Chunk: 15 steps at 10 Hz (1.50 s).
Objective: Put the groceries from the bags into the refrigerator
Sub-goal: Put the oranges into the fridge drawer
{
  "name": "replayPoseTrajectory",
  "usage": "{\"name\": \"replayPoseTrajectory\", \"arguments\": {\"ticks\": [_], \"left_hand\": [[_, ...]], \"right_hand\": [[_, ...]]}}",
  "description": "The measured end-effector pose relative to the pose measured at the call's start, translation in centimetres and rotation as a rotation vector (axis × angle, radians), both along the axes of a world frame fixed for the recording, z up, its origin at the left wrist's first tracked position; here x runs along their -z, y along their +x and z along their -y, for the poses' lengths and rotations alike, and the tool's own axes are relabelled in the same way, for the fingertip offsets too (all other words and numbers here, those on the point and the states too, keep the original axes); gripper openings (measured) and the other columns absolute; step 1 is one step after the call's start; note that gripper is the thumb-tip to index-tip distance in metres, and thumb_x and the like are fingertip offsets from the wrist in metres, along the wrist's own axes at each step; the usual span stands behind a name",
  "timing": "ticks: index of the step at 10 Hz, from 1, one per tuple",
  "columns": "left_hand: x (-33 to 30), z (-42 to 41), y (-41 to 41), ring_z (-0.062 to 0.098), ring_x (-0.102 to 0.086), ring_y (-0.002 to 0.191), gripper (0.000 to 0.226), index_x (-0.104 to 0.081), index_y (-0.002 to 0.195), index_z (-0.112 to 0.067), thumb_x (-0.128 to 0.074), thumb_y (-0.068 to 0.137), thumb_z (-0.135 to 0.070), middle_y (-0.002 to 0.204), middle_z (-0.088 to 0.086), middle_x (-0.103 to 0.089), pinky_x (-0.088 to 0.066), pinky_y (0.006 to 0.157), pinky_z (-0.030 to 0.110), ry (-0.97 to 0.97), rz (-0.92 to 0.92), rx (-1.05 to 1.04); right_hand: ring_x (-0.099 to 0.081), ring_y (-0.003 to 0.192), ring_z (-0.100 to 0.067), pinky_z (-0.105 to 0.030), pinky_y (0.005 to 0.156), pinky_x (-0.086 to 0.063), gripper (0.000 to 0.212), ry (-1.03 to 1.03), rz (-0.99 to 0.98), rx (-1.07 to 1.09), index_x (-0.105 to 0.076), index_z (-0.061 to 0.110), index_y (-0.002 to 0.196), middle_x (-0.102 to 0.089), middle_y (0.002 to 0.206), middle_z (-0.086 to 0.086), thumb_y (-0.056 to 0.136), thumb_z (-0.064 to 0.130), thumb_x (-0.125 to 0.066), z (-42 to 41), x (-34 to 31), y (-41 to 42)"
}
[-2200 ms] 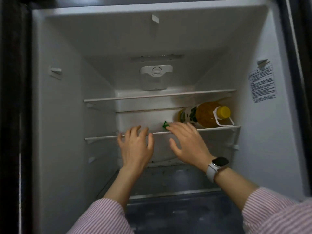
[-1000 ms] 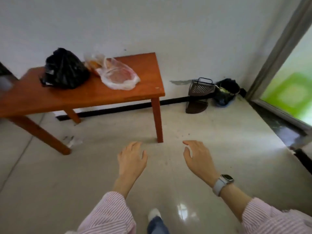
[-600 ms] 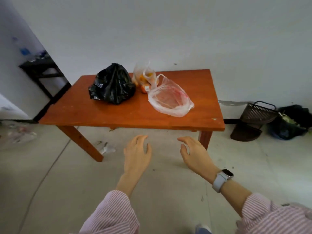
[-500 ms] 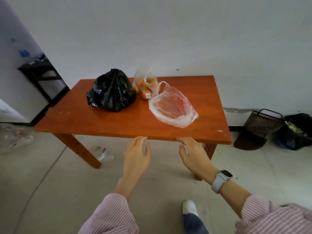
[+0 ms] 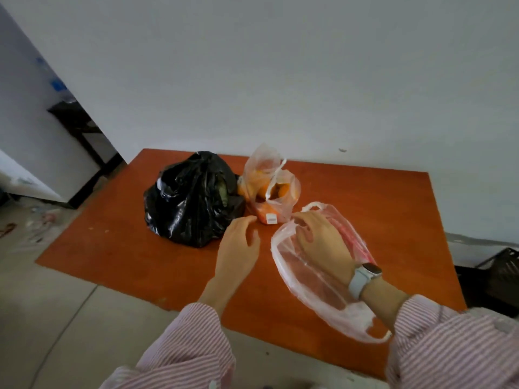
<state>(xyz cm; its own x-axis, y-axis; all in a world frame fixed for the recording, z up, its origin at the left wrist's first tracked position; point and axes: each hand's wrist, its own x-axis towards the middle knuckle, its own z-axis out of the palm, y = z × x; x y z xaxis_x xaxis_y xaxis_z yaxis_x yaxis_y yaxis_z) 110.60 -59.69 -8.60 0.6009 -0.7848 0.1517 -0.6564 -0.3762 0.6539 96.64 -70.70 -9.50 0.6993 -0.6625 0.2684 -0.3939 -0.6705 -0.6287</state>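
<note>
Three bags stand on a reddish wooden table (image 5: pixel 118 242). A tied black plastic bag (image 5: pixel 191 197) sits at the left. Beside it is a clear bag of orange fruit (image 5: pixel 269 189) with a white label. A flat clear bag with red print (image 5: pixel 320 279) lies at the right. My right hand (image 5: pixel 323 242), with a watch on the wrist, rests over the mouth of that flat bag, fingers spread. My left hand (image 5: pixel 238 248) hovers open over the table between the black bag and the flat bag, holding nothing. The refrigerator is out of view.
A white wall rises behind the table. A dark doorway with a black table (image 5: pixel 75 124) lies at the far left. A dark basket (image 5: pixel 500 273) stands on the floor to the right. Grey tiled floor (image 5: pixel 47 318) lies in front of the table.
I have turned from the refrigerator and walked up to the table. Both hands have moved from below the table edge to above it; the right one now lies on the flat clear bag.
</note>
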Motion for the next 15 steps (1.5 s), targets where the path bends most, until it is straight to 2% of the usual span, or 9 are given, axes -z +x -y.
{"name": "replayPoseTrajectory", "arguments": {"ticks": [3,5,7,8,9,11,12,14,15], "left_hand": [[4.4,11.8,11.0,0.024,-0.008,0.143,0.052,-0.029,0.142,-0.027,-0.047,0.093,-0.021,0.152,-0.003,-0.023,-0.015,0.112,0.039,0.165,0.127,0.313],[7.6,16.0,15.1,0.022,-0.041,0.117,0.004,-0.053,0.094,-0.016,-0.052,0.09,-0.015,0.117,0.003,-0.041,-0.028,0.098,0.017,0.245,-0.105,0.237],[10.2,17.6,15.9,0.029,-0.008,0.14,0.079,-0.015,0.145,-0.022,-0.06,0.083,-0.042,0.15,0.006,-0.01,-0.023,0.112,0.046,0.504,-0.223,0.323],[11.3,17.8,16.8,0.029,-0.046,0.116,0.038,-0.051,0.126,-0.013,-0.055,0.088,-0.014,0.128,0.013,-0.049,-0.042,0.09,0.033,0.376,-0.204,0.123],[10.5,18.0,16.4,0.024,-0.049,0.079,0.017,-0.06,0.088,-0.011,-0.044,0.093,-0.007,0.085,0.008,-0.053,-0.035,0.062,0.028,0.209,-0.464,-0.047],[8.7,19.8,16.7,0.017,-0.052,0.068,0.024,-0.05,0.1,-0.007,-0.033,0.091,0.008,0.076,0.007,-0.049,-0.053,0.062,0.026,-0.417,-1.701,-0.309],[8.1,19.3,15.7,0.011,-0.046,0.045,0.028,-0.052,0.09,-0.006,-0.027,0.091,0.006,0.062,0.004,-0.049,-0.05,0.057,0.021,-0.308,-1.829,-0.224],[7.1,17.6,14.2,0.03,-0.061,0.101,0.037,-0.055,0.114,-0.006,-0.041,0.084,-0.022,0.108,0.013,-0.066,-0.035,0.097,0.058,-0.057,-2.168,-0.121],[5.8,18.1,14.4,0.003,-0.057,0.109,0.053,-0.05,0.125,-0.003,-0.068,0.076,-0.013,0.112,-0.013,-0.066,-0.045,0.091,0.058,0.073,-1.959,-0.001]], "right_hand": [[-0.034,0.133,-0.016,-0.035,0.115,-0.014,0.077,0.15,-0.172,-0.047,-0.011,0.018,0.146,-0.046,0.138,0.0,0.086,0.035,-0.057,7.3,4.9,10.0],[-0.048,0.052,0.001,-0.017,0.052,-0.044,0.043,0.424,-0.293,0.218,-0.031,0.016,0.139,-0.053,0.072,0.013,0.097,0.024,-0.039,9.9,6.6,9.7],[-0.028,0.128,-0.022,-0.041,0.1,-0.041,0.099,0.317,-0.503,0.104,0.007,0.028,0.145,-0.017,0.146,-0.001,0.077,0.056,-0.06,10.4,6.7,12.4],[-0.034,0.122,-0.03,-0.043,0.097,-0.04,0.086,0.265,-0.649,0.133,-0.002,0.022,0.145,-0.034,0.137,-0.008,0.083,0.033,-0.06,11.0,9.2,13.9],[-0.05,0.105,-0.035,-0.039,0.084,-0.042,0.037,0.26,-0.611,0.238,-0.047,0.006,0.124,-0.053,0.115,-0.016,0.087,0.004,-0.045,12.5,10.6,14.7],[-0.057,0.071,-0.022,-0.025,0.061,-0.044,0.01,0.692,-0.149,0.531,-0.059,0.006,0.079,-0.062,0.076,-0.005,0.088,0.007,-0.055,14.4,9.5,11.0],[-0.06,0.068,-0.024,-0.031,0.064,-0.052,0.014,0.95,0.151,0.601,-0.059,0.007,0.075,-0.064,0.071,-0.009,0.087,0.0,-0.055,15.1,7.8,8.6],[-0.062,0.082,0.003,-0.017,0.077,-0.051,0.018,1.299,0.424,0.487,-0.068,0.017,0.095,-0.062,0.092,0.007,0.078,0.024,-0.067,17.5,4.2,6.0],[-0.068,0.077,-0.01,-0.029,0.075,-0.053,0.02,1.38,0.43,0.325,-0.062,0.01,0.099,-0.063,0.09,-0.006,0.093,0.008,-0.043,18.8,4.3,6.4]]}}
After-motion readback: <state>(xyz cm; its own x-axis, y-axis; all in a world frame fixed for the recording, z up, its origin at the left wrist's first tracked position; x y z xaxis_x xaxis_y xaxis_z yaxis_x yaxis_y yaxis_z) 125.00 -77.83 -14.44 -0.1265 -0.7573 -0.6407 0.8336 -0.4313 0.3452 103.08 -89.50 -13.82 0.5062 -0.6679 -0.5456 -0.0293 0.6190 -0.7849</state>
